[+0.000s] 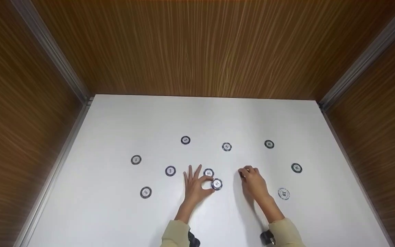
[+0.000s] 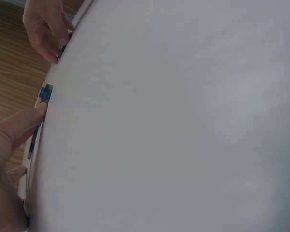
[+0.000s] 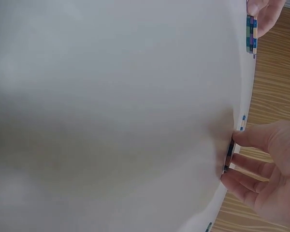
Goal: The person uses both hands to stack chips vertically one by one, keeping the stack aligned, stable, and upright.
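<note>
Thumb and index finger of my left hand (image 1: pixel 194 189) pinch a small stack of poker chips (image 1: pixel 217 184) by its sides; the other fingers are spread on the white table. Edge-on in the left wrist view, the chip stack (image 2: pixel 44 94) shows a few layers. Just beyond it on the table lies a poker chip (image 1: pixel 208 173), partly overlapped by the stack in the head view. To the right, my right hand (image 1: pixel 255 181) has its fingertips down at the table, gripping a dark poker chip (image 3: pixel 229 155) by its rim. Its face is mostly hidden under the fingers in the head view.
Several single chips lie scattered around the hands, among them a chip (image 1: pixel 170 171) left of the left hand, a chip (image 1: pixel 227 146) beyond both and a paler chip (image 1: pixel 284 193) beside the right wrist. Wood-grain panels (image 1: pixel 190 48) enclose the table (image 1: pixel 115 120) at the back and sides.
</note>
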Tool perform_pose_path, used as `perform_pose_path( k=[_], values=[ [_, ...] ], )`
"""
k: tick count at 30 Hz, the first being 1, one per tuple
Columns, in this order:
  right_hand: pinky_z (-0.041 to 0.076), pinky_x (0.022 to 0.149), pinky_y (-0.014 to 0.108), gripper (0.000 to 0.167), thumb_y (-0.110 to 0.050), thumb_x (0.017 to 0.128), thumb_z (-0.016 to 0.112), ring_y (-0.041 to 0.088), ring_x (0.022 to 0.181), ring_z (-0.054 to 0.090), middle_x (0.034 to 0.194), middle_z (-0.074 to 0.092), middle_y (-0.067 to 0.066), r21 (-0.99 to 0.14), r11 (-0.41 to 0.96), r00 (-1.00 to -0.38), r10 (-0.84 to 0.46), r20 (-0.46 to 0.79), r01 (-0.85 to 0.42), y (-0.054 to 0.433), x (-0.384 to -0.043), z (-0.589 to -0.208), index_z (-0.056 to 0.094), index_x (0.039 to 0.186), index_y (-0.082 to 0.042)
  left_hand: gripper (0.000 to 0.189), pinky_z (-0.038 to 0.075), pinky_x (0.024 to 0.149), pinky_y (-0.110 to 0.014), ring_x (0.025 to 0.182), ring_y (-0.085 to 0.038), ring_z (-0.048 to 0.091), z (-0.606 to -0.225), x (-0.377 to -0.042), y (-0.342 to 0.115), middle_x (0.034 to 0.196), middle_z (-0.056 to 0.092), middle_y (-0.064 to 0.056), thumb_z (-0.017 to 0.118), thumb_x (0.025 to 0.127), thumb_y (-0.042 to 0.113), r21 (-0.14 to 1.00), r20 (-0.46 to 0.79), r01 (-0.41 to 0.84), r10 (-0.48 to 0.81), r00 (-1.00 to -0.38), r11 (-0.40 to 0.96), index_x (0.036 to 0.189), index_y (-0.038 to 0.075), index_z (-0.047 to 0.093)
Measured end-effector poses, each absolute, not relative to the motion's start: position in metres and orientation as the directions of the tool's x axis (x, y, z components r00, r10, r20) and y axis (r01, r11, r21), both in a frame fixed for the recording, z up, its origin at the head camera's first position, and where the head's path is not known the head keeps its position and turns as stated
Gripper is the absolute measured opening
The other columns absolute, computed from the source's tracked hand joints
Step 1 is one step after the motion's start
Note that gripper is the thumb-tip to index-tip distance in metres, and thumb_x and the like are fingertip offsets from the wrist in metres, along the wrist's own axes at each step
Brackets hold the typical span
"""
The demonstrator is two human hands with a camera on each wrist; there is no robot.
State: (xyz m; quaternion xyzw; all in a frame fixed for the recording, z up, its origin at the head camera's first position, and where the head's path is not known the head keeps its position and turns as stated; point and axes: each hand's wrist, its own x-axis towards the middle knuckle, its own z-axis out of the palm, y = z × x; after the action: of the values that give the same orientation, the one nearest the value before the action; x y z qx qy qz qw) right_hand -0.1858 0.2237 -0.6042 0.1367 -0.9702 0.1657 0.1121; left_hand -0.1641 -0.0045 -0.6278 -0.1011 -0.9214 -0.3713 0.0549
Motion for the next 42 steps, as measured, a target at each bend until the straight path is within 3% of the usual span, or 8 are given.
perform_pose_path(
  k=[6, 17, 30, 37, 42],
  values=[
    [0.052, 0.063, 0.043, 0.023, 0.005, 0.075, 0.069, 0.034, 0.086, 0.056, 0.096, 0.059, 0.016, -0.289, 0.904, -0.93, -0.235, 0.282, -0.316, 0.224, -0.187, -0.605, 0.066, 0.097, -0.001, 0.043, -0.002, 0.104, -0.059, 0.132, -0.046, 0.008, -0.628, -0.163, -0.004, 0.142, 0.034, -0.014, 0.081, 0.061, 0.036, 0.658, 0.159, 0.22, 0.153, -0.975, 0.72, 0.1, 0.025, 0.069],
    [0.052, 0.059, 0.044, 0.023, 0.008, 0.073, 0.069, 0.035, 0.082, 0.056, 0.093, 0.059, 0.017, -0.287, 0.897, -0.922, -0.25, 0.295, -0.335, 0.224, -0.188, -0.605, 0.066, 0.094, -0.001, 0.038, -0.001, 0.104, -0.06, 0.132, -0.047, 0.01, -0.631, -0.163, -0.003, 0.141, 0.036, -0.015, 0.081, 0.062, 0.037, 0.655, 0.19, 0.233, 0.141, -0.971, 0.719, 0.097, 0.024, 0.07],
    [0.052, 0.066, 0.038, 0.025, 0.009, 0.07, 0.071, 0.031, 0.08, 0.057, 0.09, 0.06, 0.016, -0.298, 0.892, -0.932, -0.279, 0.231, -0.341, 0.211, -0.186, -0.595, 0.067, 0.093, -0.002, 0.038, -0.002, 0.104, -0.059, 0.132, -0.046, 0.008, -0.629, -0.162, -0.003, 0.141, 0.036, -0.015, 0.082, 0.062, 0.035, 0.674, 0.181, 0.224, 0.137, -0.974, 0.703, 0.096, 0.023, 0.07],
    [0.052, 0.067, 0.039, 0.017, 0.001, 0.077, 0.069, 0.03, 0.081, 0.055, 0.091, 0.058, 0.014, -0.328, 0.848, -0.904, -0.35, 0.245, -0.416, 0.188, -0.182, -0.587, 0.067, 0.092, -0.005, 0.038, -0.002, 0.104, -0.059, 0.132, -0.047, 0.009, -0.63, -0.163, -0.003, 0.141, 0.036, -0.014, 0.081, 0.062, 0.036, 0.663, 0.182, 0.227, 0.14, -0.973, 0.713, 0.096, 0.024, 0.07],
    [0.052, 0.065, 0.036, 0.018, 0.0, 0.073, 0.073, 0.027, 0.078, 0.054, 0.09, 0.057, 0.011, -0.332, 0.798, -0.859, -0.423, 0.287, -0.504, 0.169, -0.178, -0.584, 0.068, 0.089, -0.006, 0.037, -0.001, 0.104, -0.059, 0.132, -0.046, 0.009, -0.632, -0.163, -0.002, 0.141, 0.036, -0.013, 0.079, 0.063, 0.04, 0.646, 0.182, 0.227, 0.141, -0.973, 0.729, 0.096, 0.025, 0.07]
  ],
)
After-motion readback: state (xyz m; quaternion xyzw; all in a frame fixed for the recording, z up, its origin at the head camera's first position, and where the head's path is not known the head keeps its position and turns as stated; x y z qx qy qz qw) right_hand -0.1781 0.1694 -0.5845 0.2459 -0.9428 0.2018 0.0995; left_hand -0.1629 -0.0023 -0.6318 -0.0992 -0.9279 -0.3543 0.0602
